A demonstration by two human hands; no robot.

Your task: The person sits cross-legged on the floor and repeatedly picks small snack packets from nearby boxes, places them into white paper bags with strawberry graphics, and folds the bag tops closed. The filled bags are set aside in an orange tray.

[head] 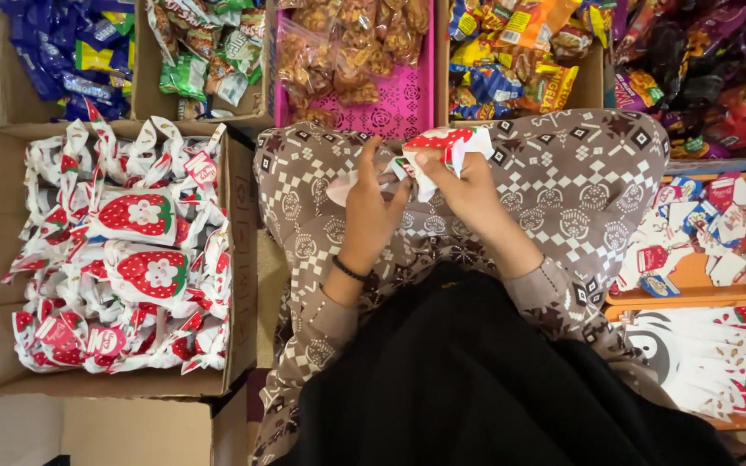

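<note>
My left hand point(371, 207) and my right hand point(468, 185) meet over my lap, which is covered by a brown patterned fabric point(580, 185). Together they grip a small red-and-white strawberry-print paper box point(446, 142). The right hand's fingers pinch its top and the left hand's fingers touch its left flap. A dark band circles my left wrist.
A cardboard box point(239, 259) on the left is full of finished strawberry-print packets. Orange trays point(692, 276) on the right hold flat paper cut-outs and small tags. Boxes of wrapped sweets and snacks point(511, 60) line the far side, with a pink basket point(399, 99) among them.
</note>
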